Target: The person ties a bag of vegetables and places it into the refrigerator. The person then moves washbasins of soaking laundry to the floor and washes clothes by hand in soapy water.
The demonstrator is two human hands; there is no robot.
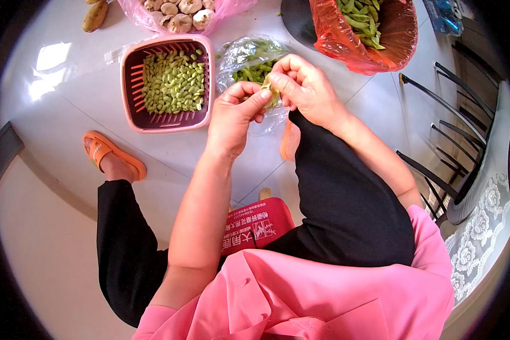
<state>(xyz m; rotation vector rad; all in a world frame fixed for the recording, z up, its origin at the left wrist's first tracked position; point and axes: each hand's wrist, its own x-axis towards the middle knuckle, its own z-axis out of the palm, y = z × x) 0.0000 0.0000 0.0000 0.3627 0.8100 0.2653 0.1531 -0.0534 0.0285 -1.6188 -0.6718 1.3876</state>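
Note:
A yellowish-green bean pod [274,97] is pinched between my two hands. My left hand [236,113] closes its thumb and fingertips on the pod's near side. From the other side, my right hand [308,89] grips it, fingers curled in. Just beyond them on the floor lies a clear plastic bag [232,55] with green pods or shells [254,72] in it, partly hidden by my hands. To the left stands a pink square basket [208,85] with a dark slotted inside, holding many shelled green beans [174,82].
A red plastic bag [329,42] full of green pods [361,21] stands at the far right. Garlic bulbs [181,21] fill a pink bag [232,7] at the back. Black metal chair legs [436,93] rise on the right. A red printed stool seat [266,221] is under me.

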